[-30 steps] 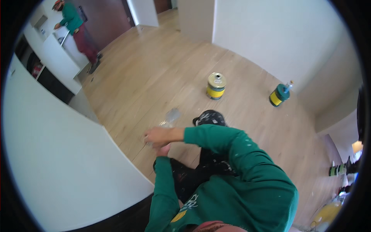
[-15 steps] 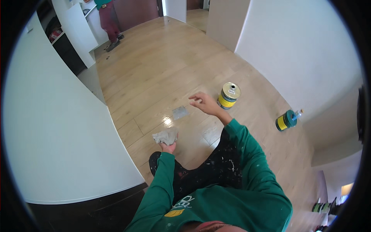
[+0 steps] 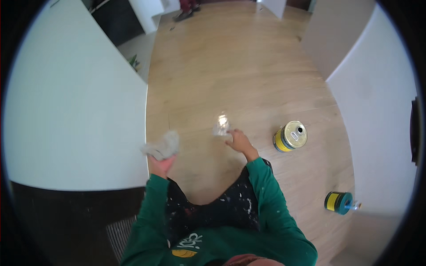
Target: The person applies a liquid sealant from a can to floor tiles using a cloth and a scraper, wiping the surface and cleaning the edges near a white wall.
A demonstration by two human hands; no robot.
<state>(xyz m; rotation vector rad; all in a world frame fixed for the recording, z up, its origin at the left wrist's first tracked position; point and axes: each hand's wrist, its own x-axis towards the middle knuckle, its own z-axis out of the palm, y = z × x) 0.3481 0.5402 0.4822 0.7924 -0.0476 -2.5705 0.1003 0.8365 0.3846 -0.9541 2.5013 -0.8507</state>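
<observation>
My left hand (image 3: 162,165) is closed round a crumpled grey-white rag (image 3: 166,144), held up near the white panel on the left and smeared by motion. Low over the wood-look floor, my right hand (image 3: 241,142) has its thumb and forefinger apart. Its fingertips reach the right edge of a small, flat, pale grey square (image 3: 220,130) on the floor. Glare covers part of that square, and I cannot tell whether it is a loose sheet or a patch. To the right of this hand stands a round metal can (image 3: 290,135) with a yellow and dark green label.
A second green and yellow can (image 3: 338,202) with a small clear bottle-like thing on it is farther right, near the white wall (image 3: 379,88). A white panel (image 3: 80,111) bounds the left. Another person's legs (image 3: 186,9) show at the far end.
My view has swung, so the cans sit lower and farther right. My left hand has carried the rag left. My right hand has come down to the grey square.
</observation>
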